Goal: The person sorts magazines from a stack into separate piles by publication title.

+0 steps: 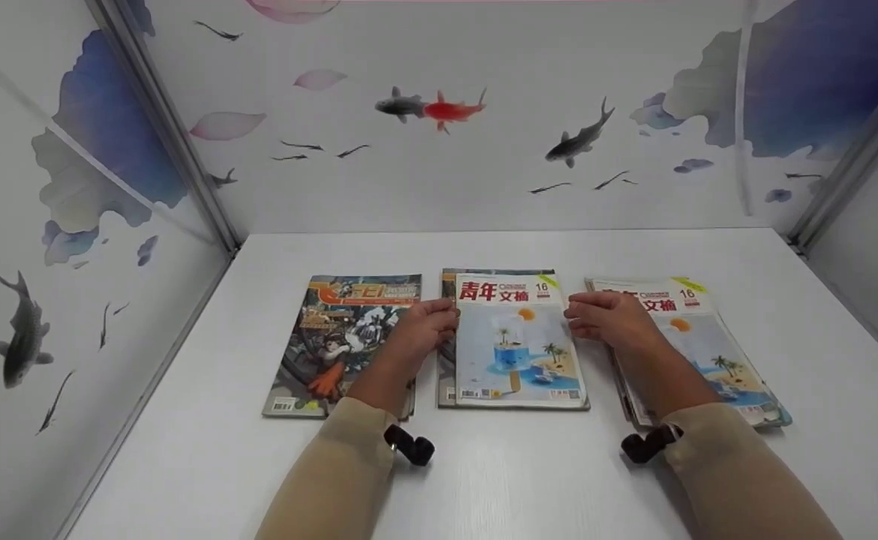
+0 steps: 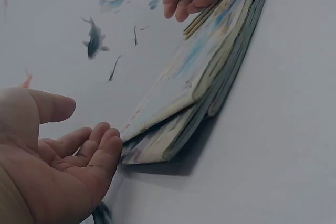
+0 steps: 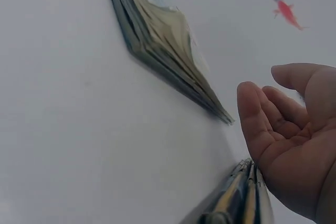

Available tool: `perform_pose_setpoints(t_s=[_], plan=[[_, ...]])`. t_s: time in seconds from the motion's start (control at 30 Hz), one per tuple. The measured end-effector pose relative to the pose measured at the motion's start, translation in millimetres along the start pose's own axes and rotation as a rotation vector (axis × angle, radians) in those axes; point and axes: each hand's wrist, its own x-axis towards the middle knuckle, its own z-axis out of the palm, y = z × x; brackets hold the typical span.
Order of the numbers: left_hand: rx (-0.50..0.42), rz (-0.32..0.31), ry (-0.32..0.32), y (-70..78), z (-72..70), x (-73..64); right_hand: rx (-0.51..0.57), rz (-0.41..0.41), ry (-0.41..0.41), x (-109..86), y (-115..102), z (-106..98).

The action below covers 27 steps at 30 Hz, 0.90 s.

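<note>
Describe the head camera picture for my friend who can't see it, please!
A person's left hand and right hand flank a pale blue-and-white, rectangular pile of paper magazines on a white table. A dark-covered, illustrated magazine lies left, another pale-covered pile right; black and red fish decorate the white wall behind.

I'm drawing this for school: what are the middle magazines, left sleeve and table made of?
Middle magazines: paper, probably smooth-coated; thin, layered page edges show. Left sleeve: probably cloth, since it's matte beige and wraps the arm. Table: maybe laminate or painted board; it's white with a faint sheen.
</note>
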Motion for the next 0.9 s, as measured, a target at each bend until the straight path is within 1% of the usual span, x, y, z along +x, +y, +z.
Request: perform_pose_setpoints(t_s=[0.07, 0.17, 0.3, 0.43, 0.53, 0.63, 0.73, 0.9], plan=[[0.054, -0.012, 0.015, -1.7, 1.5, -0.1, 0.027, 0.016, 0.004, 1.0, 3.3, -1.5], [0.11, -0.009, 0.039, -2.9, 3.1, -0.2, 0.038, 0.017, 0.007, 2.5, 7.6, -2.6], [0.167, -0.012, 0.082, -0.8, 3.9, -1.4, 0.02, 0.006, 0.006, 3.3, 9.7, -1.7], [0.197, -0.023, 0.101, 0.7, 3.2, -2.5, -0.029, 0.014, 0.004, 2.5, 9.4, 0.2], [0.191, -0.025, 0.102, 0.5, 1.8, -2.6, -0.089, 0.017, 0.006, 1.2, 8.0, 1.1], [0.164, -0.026, 0.098, 0.0, -0.4, -2.1, -0.135, 0.017, 0.011, 1.3, 6.8, 1.8], [0.141, -0.035, 0.09, -0.5, -1.8, -0.8, -0.167, 0.023, 0.022, 2.8, 7.1, 2.7], [0.13, -0.025, 0.068, -2.1, -0.5, 1.4, -0.197, 0.039, 0.027, 2.9, 8.3, 3.1]])
